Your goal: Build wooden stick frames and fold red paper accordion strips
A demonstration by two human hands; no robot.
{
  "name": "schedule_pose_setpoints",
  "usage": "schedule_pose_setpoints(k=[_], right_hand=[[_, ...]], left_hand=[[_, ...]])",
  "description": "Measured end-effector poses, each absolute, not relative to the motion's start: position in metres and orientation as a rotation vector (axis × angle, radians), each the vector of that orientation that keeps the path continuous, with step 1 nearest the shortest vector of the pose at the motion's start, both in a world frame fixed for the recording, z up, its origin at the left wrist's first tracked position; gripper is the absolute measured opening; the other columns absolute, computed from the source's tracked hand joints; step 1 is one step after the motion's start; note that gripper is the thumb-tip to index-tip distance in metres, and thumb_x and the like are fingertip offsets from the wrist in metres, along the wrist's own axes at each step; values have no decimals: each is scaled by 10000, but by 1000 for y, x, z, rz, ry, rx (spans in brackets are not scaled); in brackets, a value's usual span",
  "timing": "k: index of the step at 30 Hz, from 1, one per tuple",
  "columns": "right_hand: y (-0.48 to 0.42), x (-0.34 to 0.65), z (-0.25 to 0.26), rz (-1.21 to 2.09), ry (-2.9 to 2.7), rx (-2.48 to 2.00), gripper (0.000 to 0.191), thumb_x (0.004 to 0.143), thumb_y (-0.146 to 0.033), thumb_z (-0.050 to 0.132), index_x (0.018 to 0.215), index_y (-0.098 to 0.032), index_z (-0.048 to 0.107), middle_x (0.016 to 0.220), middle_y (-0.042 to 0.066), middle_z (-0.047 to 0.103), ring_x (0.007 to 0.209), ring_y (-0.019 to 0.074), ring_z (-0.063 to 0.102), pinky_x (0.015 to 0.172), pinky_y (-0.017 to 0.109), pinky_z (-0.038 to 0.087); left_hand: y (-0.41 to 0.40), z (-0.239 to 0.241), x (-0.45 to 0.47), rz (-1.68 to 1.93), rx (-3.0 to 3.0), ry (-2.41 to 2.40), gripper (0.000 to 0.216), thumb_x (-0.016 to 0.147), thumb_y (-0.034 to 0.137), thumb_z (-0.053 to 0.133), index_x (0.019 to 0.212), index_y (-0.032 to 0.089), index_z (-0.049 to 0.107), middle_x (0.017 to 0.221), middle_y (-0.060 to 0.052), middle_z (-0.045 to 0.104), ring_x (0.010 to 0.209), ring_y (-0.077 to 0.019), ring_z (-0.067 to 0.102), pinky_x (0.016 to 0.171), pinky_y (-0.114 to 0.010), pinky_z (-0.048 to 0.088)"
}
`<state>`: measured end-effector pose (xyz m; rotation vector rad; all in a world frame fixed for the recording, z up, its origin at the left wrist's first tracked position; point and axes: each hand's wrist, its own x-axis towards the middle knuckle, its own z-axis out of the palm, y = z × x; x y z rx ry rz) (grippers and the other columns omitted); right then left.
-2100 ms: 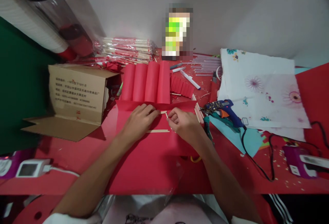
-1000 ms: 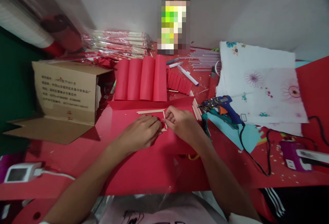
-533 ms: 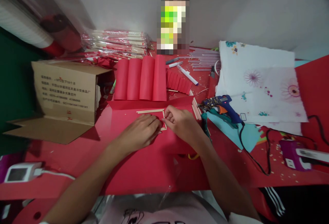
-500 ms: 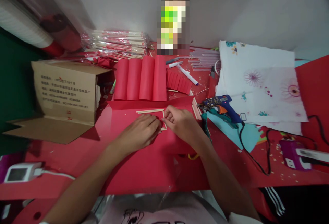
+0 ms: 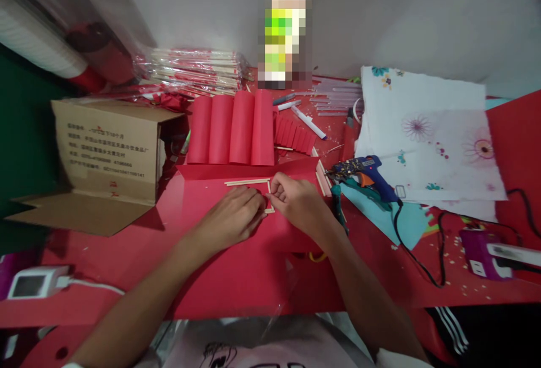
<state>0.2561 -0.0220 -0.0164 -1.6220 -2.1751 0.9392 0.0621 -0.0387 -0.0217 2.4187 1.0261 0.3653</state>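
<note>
A red paper sheet (image 5: pixel 220 266) lies in front of me on the red table. Thin wooden sticks (image 5: pixel 247 182) lie on it in a frame shape. My left hand (image 5: pixel 231 217) rests on the sheet with its fingers pressed down on the lower stick. My right hand (image 5: pixel 296 202) is curled, its fingertips pinching the short upright stick at the frame's right corner. Both hands meet there, and the corner itself is partly hidden by the fingers.
Four red paper rolls (image 5: pixel 232 128) stand behind the sheet. A cardboard box (image 5: pixel 107 145) lies at the left, wrapped stick bundles (image 5: pixel 194 69) behind it. A blue glue gun (image 5: pixel 367 179) with its cord, flowered white paper (image 5: pixel 426 131), pens (image 5: pixel 306 120) and a purple power strip (image 5: pixel 479 252) are at the right.
Since two seconds ago my left hand moved from the upper stick down to the lower one. In the last second both hands have hardly moved.
</note>
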Motion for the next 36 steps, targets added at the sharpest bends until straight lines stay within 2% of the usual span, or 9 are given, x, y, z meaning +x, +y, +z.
schedule_pose_setpoints(k=[11,17,21,25,36], right_hand=[[-23,255,-19,852,-2195,-1636,130,867,-161,595,810,-219,493,688,-22,598,609,139,543,618,257,307],[-23,255,-17,872,-2173,-1642,145,839,-142,601,800,-224,487,694,-17,608,610,145,551,606,259,304],[-23,255,-16,890,-2168,-1646,146,841,-133,585,801,-228,482,674,-26,594,602,147,549,600,260,304],[-23,255,-15,896,-2166,-1646,147,839,-135,578,799,-229,472,667,-32,579,601,146,548,608,263,312],[-22,253,-10,1010,-2109,-1718,171,828,-162,591,775,-235,446,646,-37,561,601,150,542,585,265,301]], left_hand=[[-38,-24,61,375,2410,1016,131,977,190,484,911,145,588,882,-89,637,800,-211,560,749,-346,461],[-37,-21,57,443,2423,1025,211,1015,315,486,956,152,607,917,-82,636,830,-203,563,779,-342,469],[-31,-25,51,514,2523,1213,199,1011,222,472,1107,153,632,1045,-106,657,919,-222,556,830,-368,456],[-25,-35,47,486,2590,1306,287,976,149,506,1234,160,632,1127,-122,663,999,-247,549,850,-387,452],[-20,-44,48,549,2575,1290,280,997,159,479,1193,169,679,1066,-102,675,962,-231,532,794,-361,446]])
